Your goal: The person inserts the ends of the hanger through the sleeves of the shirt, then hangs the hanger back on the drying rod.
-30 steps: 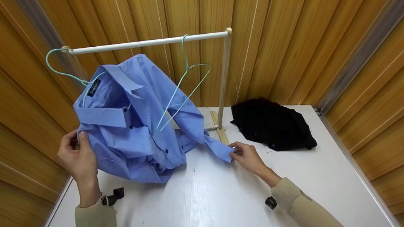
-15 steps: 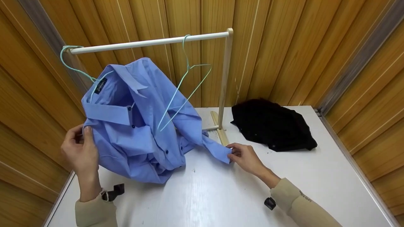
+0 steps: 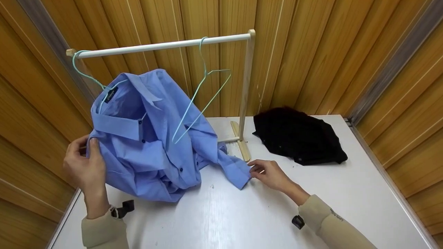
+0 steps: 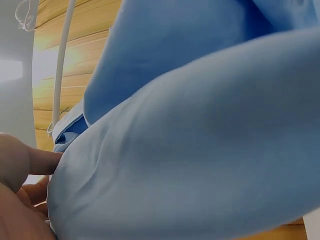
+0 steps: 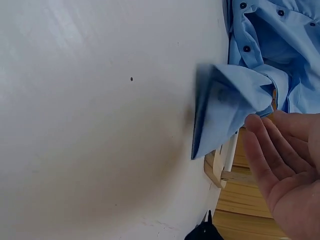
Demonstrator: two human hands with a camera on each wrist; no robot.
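Observation:
A blue button-up shirt (image 3: pixel 180 103) hangs on a mint-green wire hanger (image 3: pixel 81 73), whose hook meets the left end of the white rail (image 3: pixel 155 46). My left hand (image 3: pixel 86 166) pinches the shirt at the shoulder, below the collar; in the left wrist view, pale blue cloth (image 4: pixel 190 145) hides most of what those fingers hold. At the loose sleeve's cuff (image 3: pixel 237 174) is my right hand (image 3: pixel 271 174), its fingertips right at the edge. The right wrist view shows those fingers loosely extended, with the cuff (image 5: pixel 225 107) drooping past them, partly blurred.
A second wire hanger (image 3: pixel 197 93) hangs from the rail in front of the shirt. Black folded clothing (image 3: pixel 297 138) lies at the back right of the white table (image 3: pixel 311 200). The rack's wooden foot (image 3: pixel 242 145) stands behind the cuff. Wood-panelled walls (image 3: pixel 311 52) enclose the table.
The shirt and its hanger have shifted right and slightly down, bringing the hook onto the rail. The cuff has slipped from my right fingers and sagged; the right hand has barely moved.

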